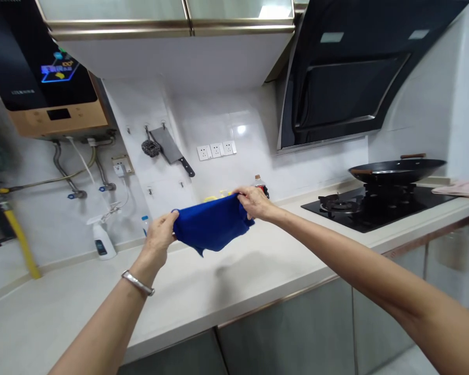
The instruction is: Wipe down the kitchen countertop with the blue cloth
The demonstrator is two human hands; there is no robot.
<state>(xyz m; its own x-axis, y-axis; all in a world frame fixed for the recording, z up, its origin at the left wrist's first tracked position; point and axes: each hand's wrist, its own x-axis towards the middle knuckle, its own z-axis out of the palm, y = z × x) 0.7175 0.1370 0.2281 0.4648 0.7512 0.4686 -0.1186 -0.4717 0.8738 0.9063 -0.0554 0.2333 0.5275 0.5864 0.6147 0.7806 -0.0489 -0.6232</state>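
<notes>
A blue cloth (pixel 213 223) is stretched between my two hands above the white countertop (pixel 258 265). My left hand (pixel 160 232) pinches its left upper corner; a silver bangle sits on that wrist. At the other end my right hand (pixel 254 202) grips the right upper corner, and the fabric bunches a little there. The lower edge of the cloth hangs free and uneven. Partly hidden behind my right hand stands a bottle with a brown cap (pixel 260 182). Something yellow (pixel 214 198) shows just over the cloth's top edge, mostly covered.
A white spray bottle (pixel 102 239) stands by the wall at left. A cleaver (pixel 168 146) and a steel scrubber (pixel 150 148) hang from hooks. To the right, a wok (pixel 398 169) rests on the black gas hob (pixel 359 208), under the range hood (pixel 347 94). A pink cloth (pixel 461 189) lies beyond.
</notes>
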